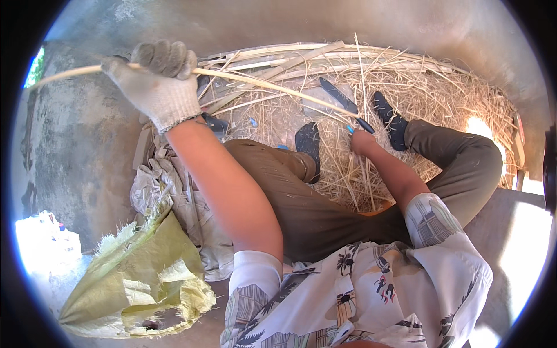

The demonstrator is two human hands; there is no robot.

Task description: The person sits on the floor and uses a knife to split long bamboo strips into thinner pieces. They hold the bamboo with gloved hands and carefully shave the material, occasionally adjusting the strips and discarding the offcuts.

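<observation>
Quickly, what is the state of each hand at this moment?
Left hand: gloved, closed around a long pale cane strip.
Right hand: bare, closed on the handle of a knife whose blade lies against the strip.

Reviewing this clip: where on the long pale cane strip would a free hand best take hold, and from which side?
On the bare middle stretch of the cane strip, between the gloved left hand and the knife, coming from above: it is thin and held off the ground there.

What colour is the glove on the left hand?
Off-white knit glove, greyed with dirt at the fingers, gripping a pale cane strip; seen in the head view.
</observation>
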